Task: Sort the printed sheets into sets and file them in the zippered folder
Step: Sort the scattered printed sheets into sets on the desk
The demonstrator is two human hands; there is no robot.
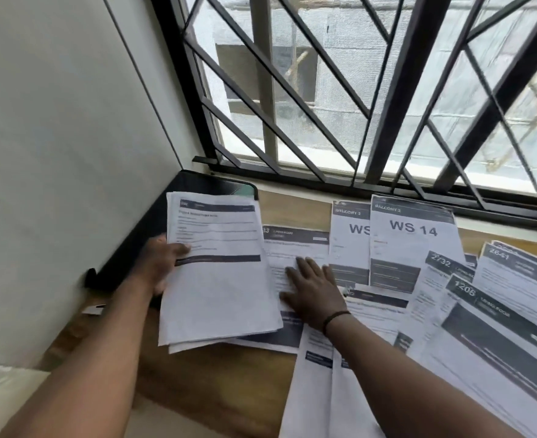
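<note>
From the head camera, looking down at a wooden table (229,380) pushed into a corner under a barred window (340,90), the left hand (161,263) holds a stack of printed sheets (220,273) by its left edge — thumb curled over the top page, the other fingers hidden beneath. The stack is lifted at a slight tilt, its top corner overlapping the black zippered folder (153,235), which lies along the white wall (55,153) in the far left corner of the table. The top page carries a dark header band and a dark bar across its middle; the print is too blurred to read. The right hand (314,289) lies flat with fingers straight and spread, palm down, pressing on a sheet headed "LIVING ROOM" (295,245) just beside the held stack; a dark band (336,319) circles that wrist. To the right, loose pages cover most of the table and overlap one another: two sheets headed "BALCONY 2", the nearer one marked "WS 14" (414,229) and partly covering the other "WS" sheet (351,235), then pages numbered 2732 (441,263), 2641 (513,273) and 1206 (488,327) fanned toward the right edge. More sheets trail toward the near edge under the right forearm. A small white scrap (93,309) lies near the wall, beside the folder's near end.
</note>
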